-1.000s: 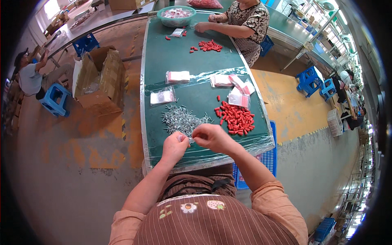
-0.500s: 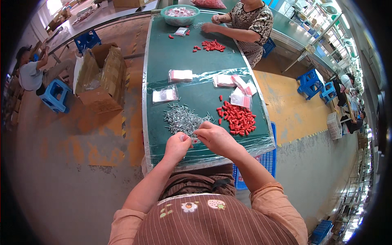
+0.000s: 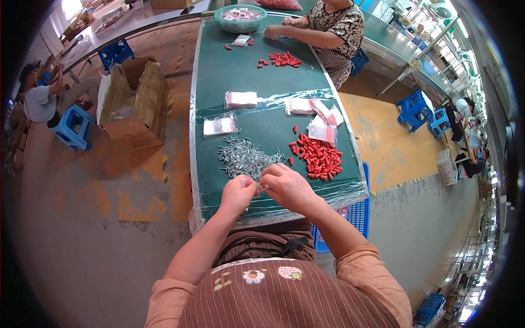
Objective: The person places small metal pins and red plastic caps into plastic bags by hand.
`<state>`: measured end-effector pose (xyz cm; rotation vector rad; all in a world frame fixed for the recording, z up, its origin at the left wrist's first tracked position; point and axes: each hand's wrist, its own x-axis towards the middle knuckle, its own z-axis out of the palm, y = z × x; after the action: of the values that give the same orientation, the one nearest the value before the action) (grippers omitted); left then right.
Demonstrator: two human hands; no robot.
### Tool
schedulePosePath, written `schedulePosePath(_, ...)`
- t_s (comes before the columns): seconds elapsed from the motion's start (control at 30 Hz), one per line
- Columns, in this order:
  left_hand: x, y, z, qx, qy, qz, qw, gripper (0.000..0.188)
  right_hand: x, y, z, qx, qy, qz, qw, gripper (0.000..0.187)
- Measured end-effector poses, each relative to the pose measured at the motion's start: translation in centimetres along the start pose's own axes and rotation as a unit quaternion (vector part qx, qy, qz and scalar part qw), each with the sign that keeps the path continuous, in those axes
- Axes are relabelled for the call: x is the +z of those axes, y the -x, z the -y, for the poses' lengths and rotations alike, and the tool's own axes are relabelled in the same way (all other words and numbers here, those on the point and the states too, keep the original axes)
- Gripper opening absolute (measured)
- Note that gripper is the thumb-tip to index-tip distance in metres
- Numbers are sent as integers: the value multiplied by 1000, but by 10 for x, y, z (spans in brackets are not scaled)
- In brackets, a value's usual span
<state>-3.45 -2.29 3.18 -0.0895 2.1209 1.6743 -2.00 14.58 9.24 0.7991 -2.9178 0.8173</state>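
My left hand (image 3: 237, 193) and my right hand (image 3: 286, 186) meet at the near edge of the green table (image 3: 262, 79), fingers closed. Pinched between them is a small clear plastic bag (image 3: 264, 187) with a bit of red on it; the fingers mostly cover it. Just beyond the left hand lies a loose heap of grey metal screws (image 3: 245, 155). Past the right hand is a pile of red tapered plastic caps (image 3: 318, 158). Flat zip bags (image 3: 322, 132) touch the far side of that pile, and another stack of bags (image 3: 219, 126) lies behind the screws.
More bag stacks (image 3: 241, 99) lie mid-table. At the far end are a teal basin (image 3: 240, 25) of filled bags, smaller red caps (image 3: 284, 59) and a co-worker (image 3: 333, 38). A cardboard box (image 3: 134, 109) stands on the floor at left. Below the table's right edge sits a blue crate (image 3: 358, 216).
My right hand has shifted slightly lower and closer to the left, still at the small bag. One red cap lies lower beside its pile. The co-worker's hands have moved a little.
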Motion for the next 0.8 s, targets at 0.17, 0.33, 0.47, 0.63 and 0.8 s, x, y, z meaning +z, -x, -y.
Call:
schedulePosePath(0.17,2,0,0,-10,128,58,990,10,14,7,-11,-41,12,9,999,6)
schedulePosePath(0.33,-5,9,-3,49,121,109,985,8,14,14,-22,25,-164,-30,986,12)
schedulePosePath(0.47,-5,10,4,64,70,80,992,3,13,21,-26,137,-323,-38,935,11)
schedulePosePath(0.63,-5,20,-7,89,34,80,992,2,12,30,-25,194,-421,-49,885,10)
schedulePosePath(0.8,-4,24,-6,78,48,82,992,2,15,33,-25,198,-491,-85,844,13)
